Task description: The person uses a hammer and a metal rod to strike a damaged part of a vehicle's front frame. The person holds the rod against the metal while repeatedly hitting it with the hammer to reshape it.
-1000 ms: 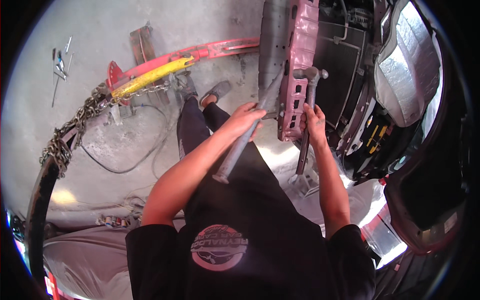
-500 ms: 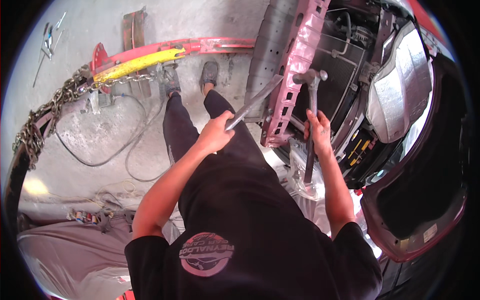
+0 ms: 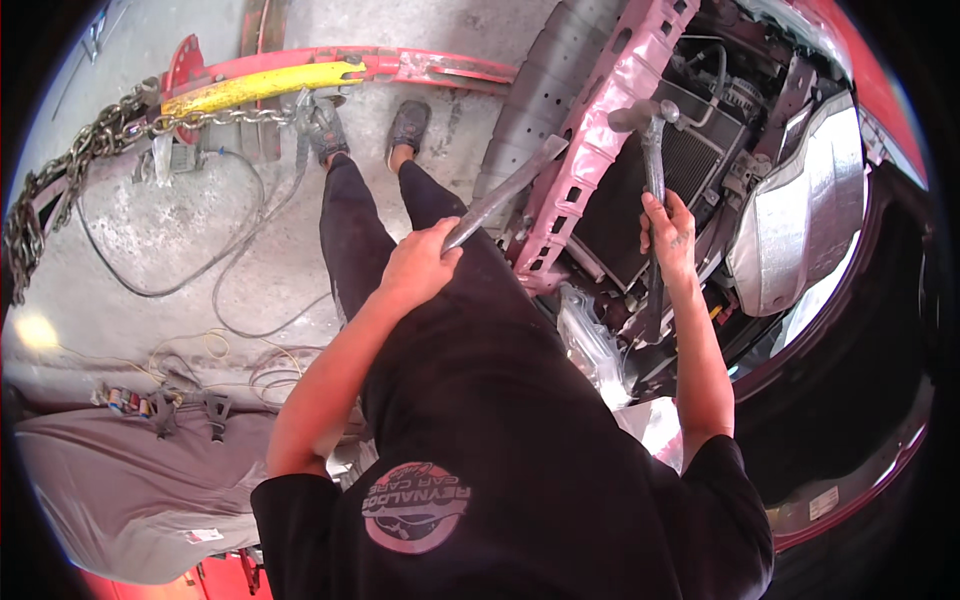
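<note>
My left hand point(image 3: 425, 262) is closed around a long grey steel bar point(image 3: 505, 192), held at a slant, its flattened far tip close to the left edge of a pink metal beam point(image 3: 650, 50) on the car front; I cannot tell if they touch. My right hand point(image 3: 668, 232) grips a hammer point(image 3: 653, 160) by its long handle, head upward over the dark radiator point(image 3: 610, 215), just right of the beam. A grey perforated panel point(image 3: 540, 90) lies along the beam's left side.
Red-and-yellow frame equipment point(image 3: 260, 85) with a heavy chain point(image 3: 110, 130) and cables lies on the concrete floor point(image 3: 250, 190) around my feet. A silver insulated piece point(image 3: 800, 210) and dark hood-like panel point(image 3: 860, 400) are at right, a draped cover point(image 3: 130, 470) lower left.
The view has shifted and turned. The hammer and my right hand sit farther right; the bar is angled less steeply, with my left hand farther from its lower end.
</note>
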`<state>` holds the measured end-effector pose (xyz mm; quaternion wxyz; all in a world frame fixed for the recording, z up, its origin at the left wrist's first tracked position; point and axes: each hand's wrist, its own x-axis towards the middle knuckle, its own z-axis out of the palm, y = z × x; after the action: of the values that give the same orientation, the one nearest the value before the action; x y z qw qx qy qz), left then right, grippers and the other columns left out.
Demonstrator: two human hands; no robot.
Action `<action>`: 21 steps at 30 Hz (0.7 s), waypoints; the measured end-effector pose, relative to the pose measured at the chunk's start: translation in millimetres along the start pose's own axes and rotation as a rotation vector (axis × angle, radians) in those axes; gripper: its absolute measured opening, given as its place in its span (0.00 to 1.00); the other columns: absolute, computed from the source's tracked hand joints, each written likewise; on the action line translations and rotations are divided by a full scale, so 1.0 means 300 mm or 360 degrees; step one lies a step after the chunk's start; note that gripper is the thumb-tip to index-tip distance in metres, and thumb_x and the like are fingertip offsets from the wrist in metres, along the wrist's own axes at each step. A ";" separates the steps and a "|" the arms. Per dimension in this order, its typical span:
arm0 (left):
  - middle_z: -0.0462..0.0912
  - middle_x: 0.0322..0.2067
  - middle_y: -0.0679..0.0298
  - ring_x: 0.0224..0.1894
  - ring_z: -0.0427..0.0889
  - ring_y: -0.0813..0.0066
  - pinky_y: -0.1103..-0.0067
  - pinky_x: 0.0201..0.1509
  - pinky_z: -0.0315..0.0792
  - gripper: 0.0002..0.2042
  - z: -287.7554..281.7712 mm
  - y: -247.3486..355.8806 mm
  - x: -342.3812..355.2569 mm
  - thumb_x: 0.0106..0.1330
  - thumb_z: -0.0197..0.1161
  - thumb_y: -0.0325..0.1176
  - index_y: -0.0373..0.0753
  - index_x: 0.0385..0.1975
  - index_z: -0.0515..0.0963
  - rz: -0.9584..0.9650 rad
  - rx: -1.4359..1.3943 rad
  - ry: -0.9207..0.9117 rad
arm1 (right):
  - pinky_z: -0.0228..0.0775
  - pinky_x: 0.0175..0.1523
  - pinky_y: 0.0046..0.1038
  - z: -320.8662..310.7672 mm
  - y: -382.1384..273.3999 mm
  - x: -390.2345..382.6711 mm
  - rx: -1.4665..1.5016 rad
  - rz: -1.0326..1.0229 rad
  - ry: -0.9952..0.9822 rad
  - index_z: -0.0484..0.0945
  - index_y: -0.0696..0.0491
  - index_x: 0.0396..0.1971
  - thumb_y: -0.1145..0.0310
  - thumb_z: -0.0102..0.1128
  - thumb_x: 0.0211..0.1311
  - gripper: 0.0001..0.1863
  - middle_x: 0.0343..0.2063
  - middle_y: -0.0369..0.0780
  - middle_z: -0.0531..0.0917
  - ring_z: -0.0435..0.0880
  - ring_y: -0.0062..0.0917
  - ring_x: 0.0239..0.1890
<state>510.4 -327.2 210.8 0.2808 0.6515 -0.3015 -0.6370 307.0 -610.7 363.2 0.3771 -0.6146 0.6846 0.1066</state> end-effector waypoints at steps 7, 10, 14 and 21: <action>0.85 0.31 0.50 0.30 0.86 0.52 0.66 0.38 0.80 0.19 0.059 -0.157 0.074 0.73 0.60 0.38 0.36 0.59 0.76 0.0322 -0.0429 0.0000 | 0.64 0.19 0.24 0.034 -0.035 -0.005 -0.0139 -0.0038 -0.0036 0.78 0.63 0.44 0.58 0.59 0.72 0.19 0.17 0.35 0.74 0.73 0.18 0.15; 0.79 0.22 0.60 0.17 0.79 0.69 0.74 0.20 0.72 0.15 0.015 -0.139 0.081 0.77 0.56 0.39 0.36 0.55 0.76 -0.0327 -0.1110 -0.0771 | 0.62 0.20 0.22 0.022 -0.028 0.020 -0.0235 -0.0044 -0.0089 0.77 0.61 0.49 0.55 0.60 0.73 0.22 0.19 0.34 0.73 0.70 0.17 0.16; 0.74 0.22 0.65 0.13 0.71 0.81 0.79 0.13 0.63 0.14 0.023 -0.143 0.099 0.80 0.51 0.38 0.36 0.53 0.75 -0.0374 -0.1277 -0.0775 | 0.62 0.20 0.22 0.024 -0.059 0.042 -0.0305 -0.0061 -0.0066 0.77 0.61 0.48 0.55 0.60 0.73 0.22 0.19 0.34 0.73 0.70 0.17 0.15; 0.84 0.32 0.48 0.32 0.84 0.51 0.63 0.36 0.75 0.13 0.113 -0.215 0.200 0.71 0.61 0.34 0.34 0.49 0.78 0.0078 -0.0682 -0.0290 | 0.63 0.20 0.22 0.031 -0.108 0.100 -0.0404 -0.0130 -0.0048 0.77 0.61 0.46 0.55 0.61 0.72 0.21 0.19 0.35 0.74 0.71 0.18 0.15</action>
<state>479.2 -329.0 121.6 0.3998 0.5093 -0.1991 -0.7356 341.8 -635.0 347.7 0.3106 -0.6830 0.6344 0.1859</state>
